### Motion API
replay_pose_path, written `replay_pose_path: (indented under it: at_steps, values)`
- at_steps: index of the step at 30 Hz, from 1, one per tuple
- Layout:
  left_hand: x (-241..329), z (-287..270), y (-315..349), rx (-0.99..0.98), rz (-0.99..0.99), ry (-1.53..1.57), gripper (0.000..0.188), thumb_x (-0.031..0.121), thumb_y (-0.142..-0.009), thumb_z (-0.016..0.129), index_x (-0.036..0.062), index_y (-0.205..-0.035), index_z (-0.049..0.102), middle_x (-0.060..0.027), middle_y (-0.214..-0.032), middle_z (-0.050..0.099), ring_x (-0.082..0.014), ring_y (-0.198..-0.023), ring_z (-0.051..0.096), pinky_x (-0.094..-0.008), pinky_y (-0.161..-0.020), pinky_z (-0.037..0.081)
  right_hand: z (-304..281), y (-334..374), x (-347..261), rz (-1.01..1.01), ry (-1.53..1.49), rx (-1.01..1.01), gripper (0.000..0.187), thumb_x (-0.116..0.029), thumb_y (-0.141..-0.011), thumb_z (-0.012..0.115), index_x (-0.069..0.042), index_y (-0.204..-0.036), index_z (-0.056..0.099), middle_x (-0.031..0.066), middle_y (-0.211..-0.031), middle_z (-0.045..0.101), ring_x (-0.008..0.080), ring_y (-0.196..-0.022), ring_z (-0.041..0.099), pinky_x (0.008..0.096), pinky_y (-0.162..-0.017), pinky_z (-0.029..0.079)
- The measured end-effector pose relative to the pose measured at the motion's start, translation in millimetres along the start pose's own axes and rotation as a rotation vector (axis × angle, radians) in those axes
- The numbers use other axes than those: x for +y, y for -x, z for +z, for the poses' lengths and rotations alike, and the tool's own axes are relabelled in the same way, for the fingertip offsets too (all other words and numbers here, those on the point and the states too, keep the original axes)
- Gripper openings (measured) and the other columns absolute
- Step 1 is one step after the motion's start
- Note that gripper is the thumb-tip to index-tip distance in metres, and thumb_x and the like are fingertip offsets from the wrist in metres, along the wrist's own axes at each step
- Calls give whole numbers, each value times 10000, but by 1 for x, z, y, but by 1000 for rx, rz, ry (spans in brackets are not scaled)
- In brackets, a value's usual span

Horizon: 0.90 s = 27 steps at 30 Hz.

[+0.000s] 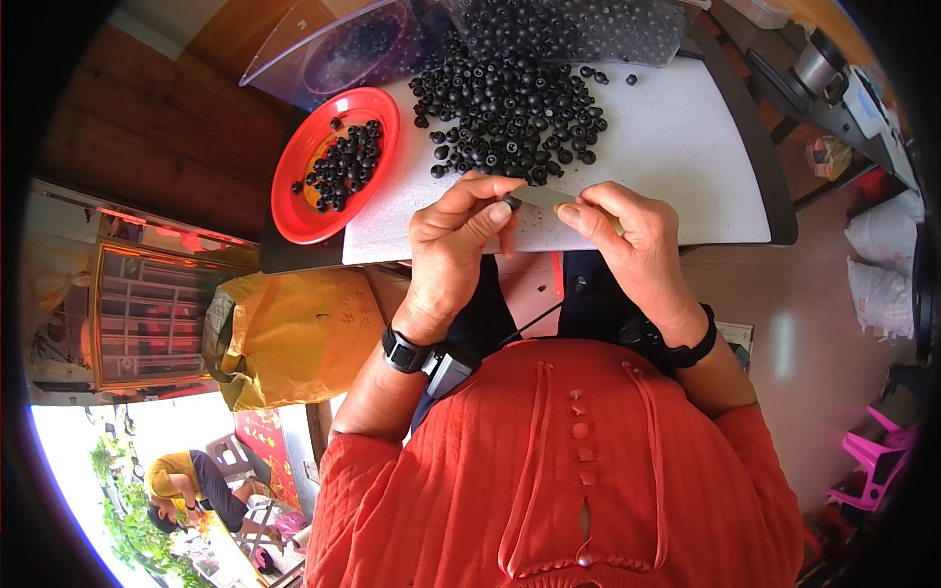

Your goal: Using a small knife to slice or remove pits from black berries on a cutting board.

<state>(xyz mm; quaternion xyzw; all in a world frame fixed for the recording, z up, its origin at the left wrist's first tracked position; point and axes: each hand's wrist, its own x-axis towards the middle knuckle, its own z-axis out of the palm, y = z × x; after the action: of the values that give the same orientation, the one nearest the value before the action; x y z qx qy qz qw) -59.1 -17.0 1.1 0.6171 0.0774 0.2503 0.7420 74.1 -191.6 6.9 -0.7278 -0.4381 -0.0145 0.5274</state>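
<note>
Near the front edge of the white board (686,167), my left hand (453,230) pinches a small black round part (512,202) between thumb and fingers. My right hand (632,230) is closed on a thin, flat, blade-like knife (545,197), whose tip reaches over to the black part; its handle end is hidden in my fingers. Just beyond both hands lies a heap of black round parts (510,108), some showing a hole. To the left, a red plate (287,201) with a yellow middle carries more such parts (343,167).
A clear plastic bin (343,49) lies tipped behind the heap, with more parts inside. Left of my arm stands a yellow sack (299,333). A metal cup (819,64), white bags (882,265) and a pink stool (875,456) are at the right. Another person (201,480) sits outside, lower left.
</note>
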Motion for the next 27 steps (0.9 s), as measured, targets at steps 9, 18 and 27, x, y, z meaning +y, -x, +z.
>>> replay_pose_path:
  at_steps: [9, 18, 27]
  values:
    - [1, 2, -1, -11, -4, 49, 257, -17, -1037, 599, -68, -1275, 682, -107, -1067, 637, -178, -814, 649, -286, -666, 558, 0, -1, 1, -12, 16, -11, 287, -261, -960, 772, -41, -811, 664, 89, -654, 629, 223, -508, 571, 363, -506, 426]
    - [1, 10, -1, -9, -3, 134, 260, -66, -1040, 560, -60, -1250, 713, -72, -1106, 603, -151, -885, 641, -284, -662, 593, 2, -2, 1, -33, 19, -2, 293, -254, -948, 786, -45, -794, 650, 92, -649, 628, 231, -513, 575, 372, -506, 426]
    - [-2, 10, 0, 4, 5, 149, 258, -26, -1048, 554, -86, -1263, 684, -101, -1118, 614, -185, -851, 652, -312, -630, 585, 2, 1, 4, -12, -69, 10, 285, -224, -953, 786, -34, -795, 643, 80, -630, 569, 194, -507, 512, 352, -505, 402]
